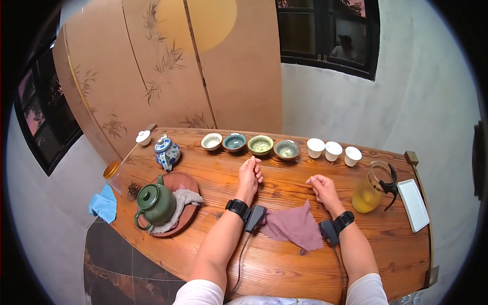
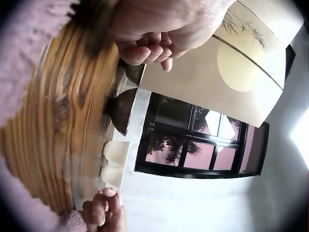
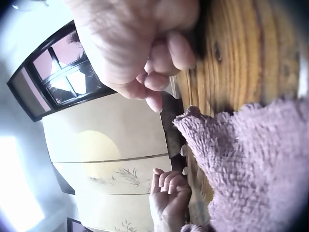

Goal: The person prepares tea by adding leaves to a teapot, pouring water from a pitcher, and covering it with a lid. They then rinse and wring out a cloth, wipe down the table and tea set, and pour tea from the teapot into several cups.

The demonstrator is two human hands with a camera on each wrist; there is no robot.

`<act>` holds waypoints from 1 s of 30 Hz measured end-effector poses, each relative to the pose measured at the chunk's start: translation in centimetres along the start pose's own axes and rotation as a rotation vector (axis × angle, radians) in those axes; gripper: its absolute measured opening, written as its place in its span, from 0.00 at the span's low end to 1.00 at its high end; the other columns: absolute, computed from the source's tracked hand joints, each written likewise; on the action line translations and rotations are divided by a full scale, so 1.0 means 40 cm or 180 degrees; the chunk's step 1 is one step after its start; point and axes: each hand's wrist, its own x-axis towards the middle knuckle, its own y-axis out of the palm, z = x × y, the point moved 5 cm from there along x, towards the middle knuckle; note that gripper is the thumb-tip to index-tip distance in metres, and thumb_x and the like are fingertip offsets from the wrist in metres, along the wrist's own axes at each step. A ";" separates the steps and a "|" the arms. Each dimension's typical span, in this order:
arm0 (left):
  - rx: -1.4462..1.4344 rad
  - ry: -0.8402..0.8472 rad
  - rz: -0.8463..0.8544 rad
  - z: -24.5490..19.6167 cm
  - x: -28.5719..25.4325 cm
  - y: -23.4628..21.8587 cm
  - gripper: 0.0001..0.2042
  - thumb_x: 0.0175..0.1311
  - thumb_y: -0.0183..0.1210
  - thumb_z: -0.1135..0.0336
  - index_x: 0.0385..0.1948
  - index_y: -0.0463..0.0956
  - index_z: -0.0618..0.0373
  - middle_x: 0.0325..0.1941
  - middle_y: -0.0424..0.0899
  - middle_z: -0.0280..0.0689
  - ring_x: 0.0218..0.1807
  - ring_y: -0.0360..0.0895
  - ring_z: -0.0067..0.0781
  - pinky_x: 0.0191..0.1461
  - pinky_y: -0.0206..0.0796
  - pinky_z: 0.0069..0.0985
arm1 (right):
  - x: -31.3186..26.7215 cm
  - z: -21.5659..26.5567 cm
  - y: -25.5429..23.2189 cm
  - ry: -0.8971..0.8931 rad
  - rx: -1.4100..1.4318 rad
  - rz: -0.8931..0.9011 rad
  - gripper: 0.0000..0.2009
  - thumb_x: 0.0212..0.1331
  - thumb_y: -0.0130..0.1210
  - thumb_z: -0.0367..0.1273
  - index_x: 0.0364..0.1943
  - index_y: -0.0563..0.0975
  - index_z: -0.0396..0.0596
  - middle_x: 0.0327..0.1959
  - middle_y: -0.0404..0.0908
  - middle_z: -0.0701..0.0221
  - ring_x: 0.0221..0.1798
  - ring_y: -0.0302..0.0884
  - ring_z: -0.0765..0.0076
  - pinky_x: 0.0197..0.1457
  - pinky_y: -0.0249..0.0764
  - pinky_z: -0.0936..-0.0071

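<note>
My left hand is over the middle of the wooden table, its fingers loosely curled with nothing in them. It is nearest to a row of several small glazed bowls, just in front of the yellow-green bowl and the grey bowl. To its right is my right hand, also loosely curled and holding nothing, as the right wrist view shows. A crumpled mauve cloth lies between the two wrists. Beyond the right hand stand three white cups.
At left, a green teapot and grey cloth sit on a round brown tray. A blue-and-white teapot, lidded white bowl and jar stand behind. At right are a glass pitcher of yellow liquid and a white tray.
</note>
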 end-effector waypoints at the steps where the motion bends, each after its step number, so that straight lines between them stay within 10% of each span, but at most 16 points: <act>1: -0.0010 -0.0018 -0.0013 0.011 0.003 -0.002 0.12 0.64 0.45 0.58 0.26 0.67 0.54 0.12 0.58 0.27 0.11 0.54 0.17 0.13 0.49 0.17 | 0.003 -0.004 0.000 0.0023 -0.0009 -0.0002 0.11 0.60 0.46 0.36 0.27 0.75 0.45 0.10 0.58 0.84 0.10 0.47 0.89 0.12 0.44 0.88; 14: 0.1513 0.0654 0.0557 0.037 0.004 0.025 0.15 0.61 0.50 0.59 0.17 0.62 0.53 0.10 0.61 0.26 0.08 0.57 0.14 0.10 0.49 0.16 | 0.011 -0.010 -0.006 -0.0897 -0.0902 -0.0212 0.17 0.60 0.47 0.38 0.14 0.70 0.47 0.09 0.60 0.83 0.12 0.50 0.90 0.15 0.44 0.87; 30: 0.2542 0.1223 0.0811 0.043 0.011 0.025 0.03 0.56 0.53 0.74 0.28 0.69 0.57 0.18 0.68 0.25 0.17 0.64 0.12 0.14 0.56 0.11 | 0.000 0.001 -0.018 -0.0753 -0.0577 -0.0633 0.05 0.55 0.52 0.29 0.30 0.77 0.42 0.18 0.64 0.84 0.17 0.54 0.91 0.17 0.50 0.91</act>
